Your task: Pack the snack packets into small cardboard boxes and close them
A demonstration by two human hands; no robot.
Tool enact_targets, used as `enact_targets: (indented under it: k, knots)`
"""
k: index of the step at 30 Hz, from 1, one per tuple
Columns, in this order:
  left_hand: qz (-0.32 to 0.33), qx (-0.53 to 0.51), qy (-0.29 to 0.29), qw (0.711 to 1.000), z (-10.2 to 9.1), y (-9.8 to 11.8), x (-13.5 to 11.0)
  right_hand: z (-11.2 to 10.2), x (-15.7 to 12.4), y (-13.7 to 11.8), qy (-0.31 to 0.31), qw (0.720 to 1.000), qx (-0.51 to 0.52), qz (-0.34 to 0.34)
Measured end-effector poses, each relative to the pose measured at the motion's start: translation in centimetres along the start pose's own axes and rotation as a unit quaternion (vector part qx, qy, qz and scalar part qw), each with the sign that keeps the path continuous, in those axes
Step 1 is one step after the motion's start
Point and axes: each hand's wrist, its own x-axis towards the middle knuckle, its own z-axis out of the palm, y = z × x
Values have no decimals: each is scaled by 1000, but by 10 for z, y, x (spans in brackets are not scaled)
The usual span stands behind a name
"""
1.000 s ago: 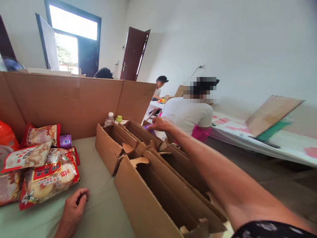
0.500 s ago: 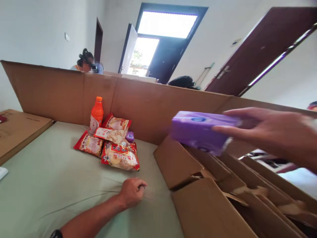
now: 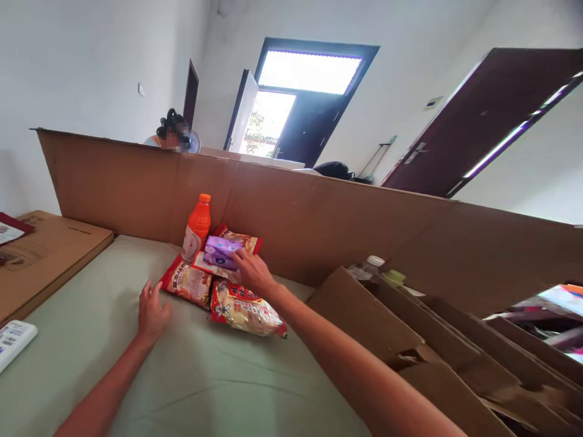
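Observation:
My right hand (image 3: 252, 271) reaches across to a pile of red snack packets (image 3: 241, 308) and holds a purple pack (image 3: 220, 252) on top of them. An orange drink bottle (image 3: 197, 226) stands upright just behind the pile, against a cardboard wall (image 3: 296, 218). My left hand (image 3: 152, 311) lies flat on the green cloth (image 3: 191, 376) with its fingers apart, close to the left-hand red packet (image 3: 186, 282) and holding nothing.
Open cardboard boxes (image 3: 410, 346) fill the right side, with two bottle tops (image 3: 382, 270) behind them. A flat brown carton (image 3: 40, 255) and a white object (image 3: 13, 341) lie at left. A person's head (image 3: 173, 133) shows over the cardboard wall.
My right hand carried the purple pack from above the boxes at right over to the snack pile. My left hand opened from a fist and slid left toward the packets.

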Motion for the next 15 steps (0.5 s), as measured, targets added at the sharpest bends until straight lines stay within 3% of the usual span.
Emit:
enact_targets:
  k: [4,8,11,15]
  knots:
    - [-13,43,-28,999,15,-11,6,17,-34,4,3,999,15,49]
    - [-4,70,-62,996,23,-9,5,8,-104,2,2,995,64,81]
    - [16,83,-87,993,24,-8,7,16,-147,-11,-18,990,108,89]
    - [60,79,-127,987,17,-3,12,38,-158,-34,-12,983,129,127]
